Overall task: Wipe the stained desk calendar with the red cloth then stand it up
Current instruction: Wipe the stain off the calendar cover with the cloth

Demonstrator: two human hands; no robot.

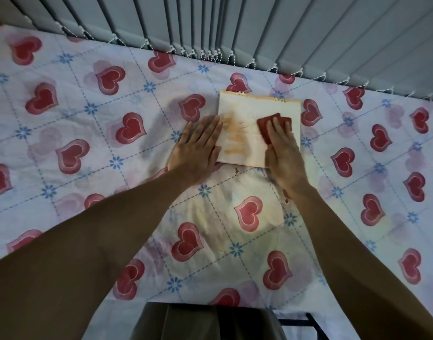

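Note:
The desk calendar [245, 111] lies flat on the table, spiral rings along its far edge, with orange-brown stains smeared over its left half. My left hand [198, 148] rests flat with fingers spread on the calendar's left edge and the tablecloth. My right hand [284, 153] presses the folded red cloth [264, 126] down on the calendar's right half; the cloth shows beyond my fingertips and to their left.
A white tablecloth [88, 143] with red hearts and blue flowers covers the table. Grey vertical blinds [259, 28] hang along the far edge. A yellowish stained patch [218, 217] and small brown drops [286, 196] mark the cloth near me. A dark frame [313, 325] shows below.

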